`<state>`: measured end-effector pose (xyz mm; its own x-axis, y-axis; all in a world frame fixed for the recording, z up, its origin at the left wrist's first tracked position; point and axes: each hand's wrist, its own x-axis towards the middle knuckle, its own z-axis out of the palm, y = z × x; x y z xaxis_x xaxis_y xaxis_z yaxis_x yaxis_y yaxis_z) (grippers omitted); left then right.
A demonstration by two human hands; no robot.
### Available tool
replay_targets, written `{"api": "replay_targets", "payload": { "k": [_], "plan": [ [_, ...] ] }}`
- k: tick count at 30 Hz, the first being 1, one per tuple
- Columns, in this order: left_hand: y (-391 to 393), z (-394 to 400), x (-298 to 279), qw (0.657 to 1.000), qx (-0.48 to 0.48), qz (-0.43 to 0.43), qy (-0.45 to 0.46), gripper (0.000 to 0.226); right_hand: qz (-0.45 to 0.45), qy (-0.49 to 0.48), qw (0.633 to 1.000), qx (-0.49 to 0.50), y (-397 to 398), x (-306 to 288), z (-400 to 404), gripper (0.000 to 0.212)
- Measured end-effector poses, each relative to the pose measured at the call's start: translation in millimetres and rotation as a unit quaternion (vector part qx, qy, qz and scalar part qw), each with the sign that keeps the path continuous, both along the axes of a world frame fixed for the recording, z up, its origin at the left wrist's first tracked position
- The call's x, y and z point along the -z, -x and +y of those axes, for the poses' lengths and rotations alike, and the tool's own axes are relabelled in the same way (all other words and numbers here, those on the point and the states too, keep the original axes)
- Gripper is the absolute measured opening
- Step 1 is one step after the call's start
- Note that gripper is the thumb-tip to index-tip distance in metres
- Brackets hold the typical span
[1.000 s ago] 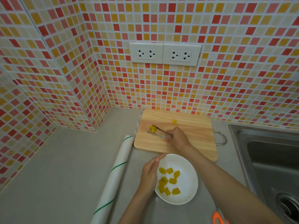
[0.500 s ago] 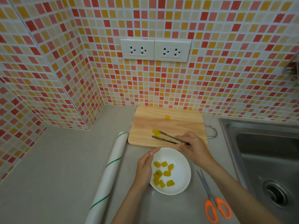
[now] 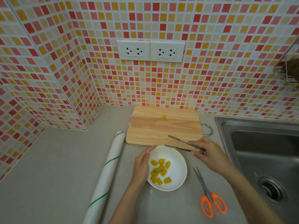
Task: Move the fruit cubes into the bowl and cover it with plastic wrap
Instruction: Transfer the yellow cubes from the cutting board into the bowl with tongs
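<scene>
A white bowl [image 3: 178, 168] sits on the grey counter and holds several yellow fruit cubes [image 3: 160, 172]. My left hand [image 3: 142, 167] rests against the bowl's left rim, fingers curved along it. My right hand [image 3: 208, 152] grips metal tongs [image 3: 179, 143] whose tips are spread apart and empty, over the bowl's far rim and the near edge of the wooden cutting board [image 3: 163, 126]. One yellow cube [image 3: 164, 116] lies near the board's far edge. A long white roll of plastic wrap [image 3: 106, 173] with green stripes lies left of the bowl.
Orange-handled scissors [image 3: 210, 199] lie right of the bowl. A steel sink [image 3: 267, 156] fills the right side. Tiled walls with two white sockets [image 3: 150, 50] close off the back and left; a wire rack [image 3: 291, 68] hangs at far right.
The tongs carried a yellow cube from the board back toward the bowl; the tips are now empty. My view shifted, bringing the scissors into sight. My left hand stayed at the bowl.
</scene>
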<state>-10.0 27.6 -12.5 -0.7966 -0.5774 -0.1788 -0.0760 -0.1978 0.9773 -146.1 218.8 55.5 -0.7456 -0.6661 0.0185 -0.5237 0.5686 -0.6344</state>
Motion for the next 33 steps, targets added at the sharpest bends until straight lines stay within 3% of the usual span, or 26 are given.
{"api": "replay_targets", "payload": {
  "k": [10,20,25,33],
  "plan": [
    [0,0,0,1.0,-0.005,-0.01,0.013,0.034,-0.001,0.006,0.988,0.154,65,43,-74,0.025],
    [2,0,6,1.0,-0.006,-0.024,0.001,0.035,-0.021,-0.036,0.982,0.185,94,58,-116,0.026],
    [1,0,8,1.0,-0.007,-0.018,0.003,0.035,0.0,-0.02,0.989,0.147,72,52,-92,0.027],
    [0,0,6,1.0,-0.002,-0.014,0.02,0.035,-0.006,0.106,0.989,0.104,-36,34,-16,0.03]
  ]
}}
